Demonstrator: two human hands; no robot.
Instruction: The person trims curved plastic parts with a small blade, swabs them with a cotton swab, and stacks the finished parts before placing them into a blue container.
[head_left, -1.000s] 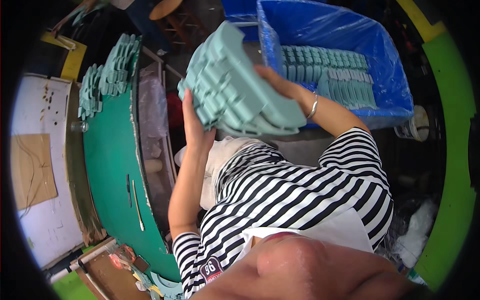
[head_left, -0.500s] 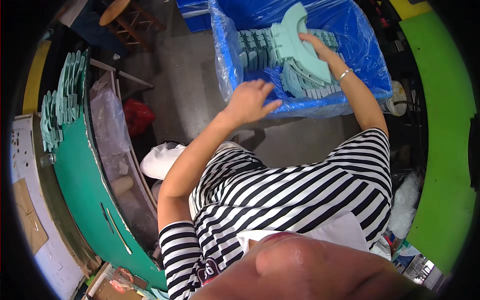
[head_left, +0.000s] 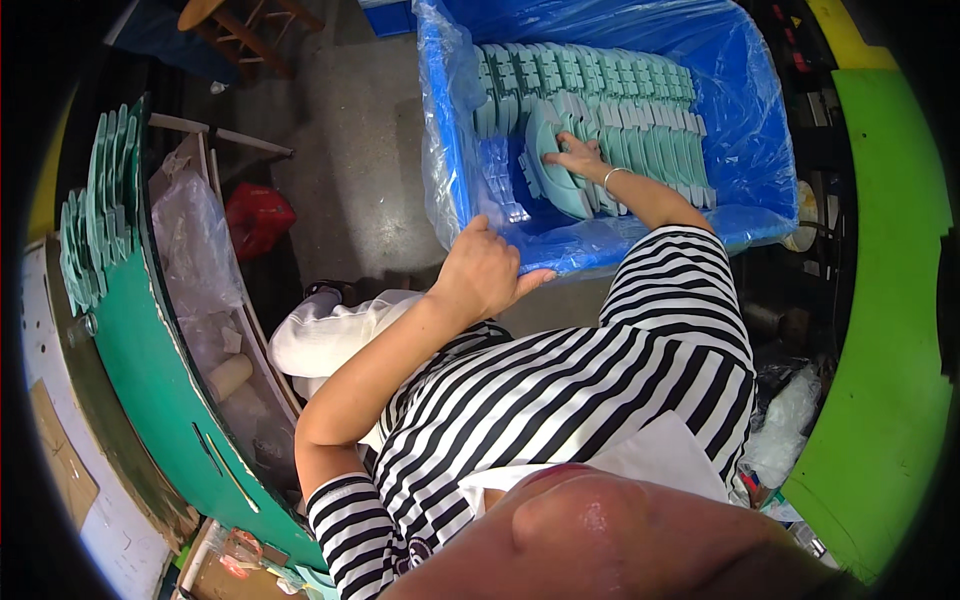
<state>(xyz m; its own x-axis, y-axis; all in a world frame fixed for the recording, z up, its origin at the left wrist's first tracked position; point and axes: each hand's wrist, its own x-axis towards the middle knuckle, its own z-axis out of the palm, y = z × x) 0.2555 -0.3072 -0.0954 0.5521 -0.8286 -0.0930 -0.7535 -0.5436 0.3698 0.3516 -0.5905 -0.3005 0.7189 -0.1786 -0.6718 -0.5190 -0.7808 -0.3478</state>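
My right hand (head_left: pixel 580 160) reaches into a blue bin (head_left: pixel 765 110) lined with clear plastic film. Its fingers are closed on a pale green curved plastic part (head_left: pixel 548 150), an arc-shaped piece that lies at the left end of the nearer row. Part of my grip is hidden behind the hand. My left hand (head_left: pixel 482 270) is at the bin's near left corner, with its fingers curled over the film-covered rim. Two rows of like pale green parts (head_left: pixel 650 150) stand packed on edge in the bin.
To the left is a green tabletop (head_left: pixel 150 370) with more pale green parts (head_left: pixel 110 190) standing at its far end. A red bag (head_left: pixel 260 218) lies on the floor beside it. A wooden stool (head_left: pixel 245 25) stands farther off. A bright green surface (head_left: pixel 890 300) runs along the right.
My right hand has brought the held curved part down into the bin against the nearer row. My left hand has come down onto the bin's rim.
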